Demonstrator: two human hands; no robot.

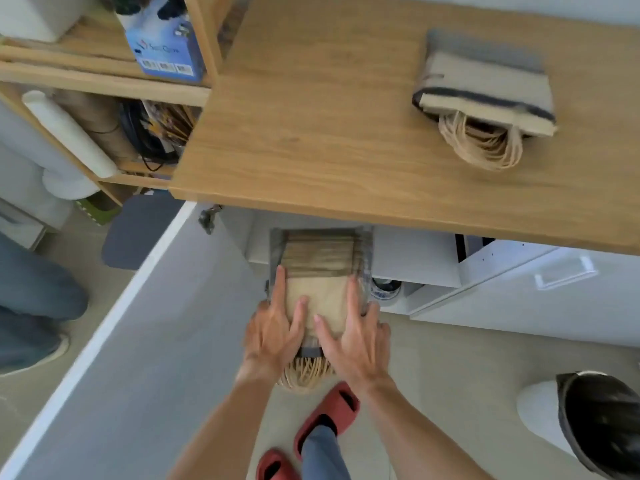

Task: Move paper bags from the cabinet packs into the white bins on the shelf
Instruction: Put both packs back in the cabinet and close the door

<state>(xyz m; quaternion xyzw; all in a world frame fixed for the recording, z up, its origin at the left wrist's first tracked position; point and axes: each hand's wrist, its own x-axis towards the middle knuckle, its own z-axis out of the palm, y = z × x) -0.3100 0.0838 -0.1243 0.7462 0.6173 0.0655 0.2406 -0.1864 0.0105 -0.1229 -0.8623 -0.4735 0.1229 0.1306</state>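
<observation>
Lower centre of frame: a pack of paper bags (317,299), brown w/ twine handles (304,375) hanging toward the camera, sits half out of the open cabinet (415,261) under the wooden counter (311,116). Clear wrap shows around its far end, so it looks like bags are coming out of their pack. The left hand (277,327) and right hand (353,334) lie side by side on top of the stack, close together but not touching. Fingers are spread and mostly straight, pressing down; thumbs angle in toward the middle. The right hand's outer fingers seem to hook the pack's edge, but can't tell for sure. The flat two-hand press is prob. to keep the loose stack square while it slides out, since one hand alone would let the bags fan.

Upper right: a second bundle of bags (485,95) lies on the counter, handles over the near side, likely staged for the bins.

Upper left: wooden shelf (104,81) w/ a blue box (162,46), rolls and cables; no white bin clearly identifiable.

Bottom: red slippers (325,417); open cabinet door (104,341) at left; another person's legs (31,306) at the left edge.
</observation>
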